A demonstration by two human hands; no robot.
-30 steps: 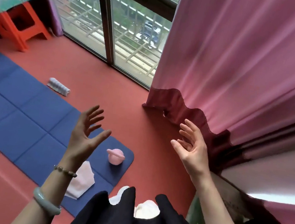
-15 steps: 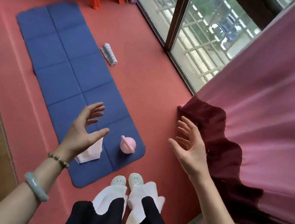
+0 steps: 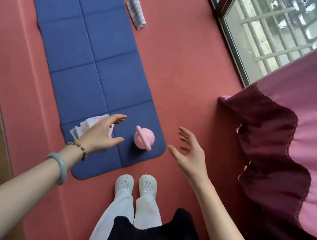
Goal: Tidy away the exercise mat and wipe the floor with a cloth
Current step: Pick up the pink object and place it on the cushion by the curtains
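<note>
Left hand (image 3: pixel 101 135) & right hand (image 3: pixel 188 153) both spread, empty, above blue mat (image 3: pixel 93 52); pink kettlebell (image 3: pixel 143 138) needs lifting off 1st, I'd say

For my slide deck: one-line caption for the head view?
Both open hands, left hand and right hand, reach toward a blue mat holding a pink kettlebell.

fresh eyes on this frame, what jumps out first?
The long blue exercise mat lies unfolded on the red floor, running away from the person's white clogs. On its near end sit a small pink kettlebell and a white cloth. Both hands hang open and empty above: left hand over the cloth, right hand toward the pink curtain.
</note>
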